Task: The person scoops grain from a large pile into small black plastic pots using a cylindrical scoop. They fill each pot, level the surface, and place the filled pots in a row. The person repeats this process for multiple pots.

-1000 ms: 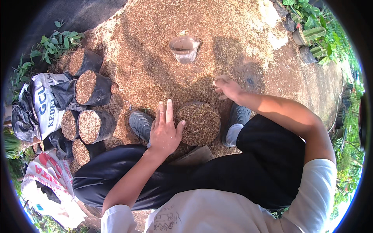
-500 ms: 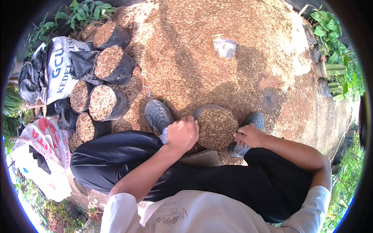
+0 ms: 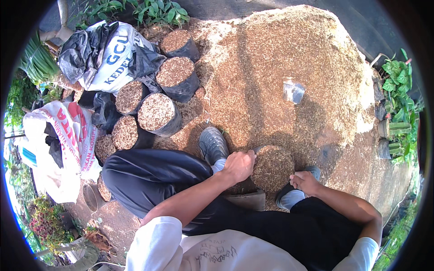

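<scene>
Between my feet stands a black plastic grow bag (image 3: 272, 169), filled almost to its rim with brown, chaffy planting mix. My left hand (image 3: 240, 165) is closed at the bag's left edge, its fingers curled over the rim. At the lower right edge my right hand (image 3: 304, 182) pinches the rim between thumb and fingers. The bag's lower sides are mostly out of sight beneath the mix and my hands. Just below it lies a greyish slab-like piece (image 3: 246, 201), partly covered by my leg.
Several filled grow bags (image 3: 178, 86) stand at the left, beside white sacks (image 3: 118, 56). A wide heap of loose mix (image 3: 271, 54) spreads ahead, with a clear plastic cup (image 3: 293, 91) on it. Potted plants (image 3: 393, 128) line the right side.
The whole view has swung left, so the scene sits farther right and more sacks and bags show. Both hands keep their hold on the grow bag's rim.
</scene>
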Action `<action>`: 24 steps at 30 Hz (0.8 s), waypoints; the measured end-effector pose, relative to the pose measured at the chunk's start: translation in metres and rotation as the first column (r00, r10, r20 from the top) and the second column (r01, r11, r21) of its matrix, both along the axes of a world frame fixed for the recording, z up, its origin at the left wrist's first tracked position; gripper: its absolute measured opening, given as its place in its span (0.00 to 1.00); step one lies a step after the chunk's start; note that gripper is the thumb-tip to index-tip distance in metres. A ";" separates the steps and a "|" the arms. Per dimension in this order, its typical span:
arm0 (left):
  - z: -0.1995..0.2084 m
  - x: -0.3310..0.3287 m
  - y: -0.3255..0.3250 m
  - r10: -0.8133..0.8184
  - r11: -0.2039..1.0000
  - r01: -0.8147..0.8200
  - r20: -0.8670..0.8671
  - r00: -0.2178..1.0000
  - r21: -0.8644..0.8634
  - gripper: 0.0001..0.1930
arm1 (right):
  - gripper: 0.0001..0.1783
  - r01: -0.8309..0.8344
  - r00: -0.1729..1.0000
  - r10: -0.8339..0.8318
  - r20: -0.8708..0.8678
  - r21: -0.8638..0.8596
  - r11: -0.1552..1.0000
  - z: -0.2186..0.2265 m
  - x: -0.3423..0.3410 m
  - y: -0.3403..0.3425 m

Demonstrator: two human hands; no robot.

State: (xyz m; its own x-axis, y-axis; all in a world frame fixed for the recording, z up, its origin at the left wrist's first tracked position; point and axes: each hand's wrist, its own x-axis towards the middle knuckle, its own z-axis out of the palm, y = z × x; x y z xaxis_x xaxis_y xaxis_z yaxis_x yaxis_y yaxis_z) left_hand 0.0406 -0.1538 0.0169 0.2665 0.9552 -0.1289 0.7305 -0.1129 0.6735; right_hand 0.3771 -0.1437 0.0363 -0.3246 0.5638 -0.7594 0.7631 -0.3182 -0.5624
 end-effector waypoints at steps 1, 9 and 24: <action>0.005 -0.004 0.000 0.025 0.999 -0.024 0.033 0.999 -0.040 0.13 | 0.25 0.007 0.999 -0.006 0.032 -0.016 1.000 0.003 -0.004 0.004; 0.125 -0.062 0.035 0.188 0.974 -0.209 0.208 0.960 0.083 0.14 | 0.24 0.109 0.972 -0.062 -0.225 0.200 0.974 0.125 -0.050 0.095; 0.380 -0.270 -0.052 0.253 0.744 -0.647 0.826 0.503 0.166 0.15 | 0.14 0.516 0.533 0.117 -0.838 0.432 0.739 0.371 -0.370 0.137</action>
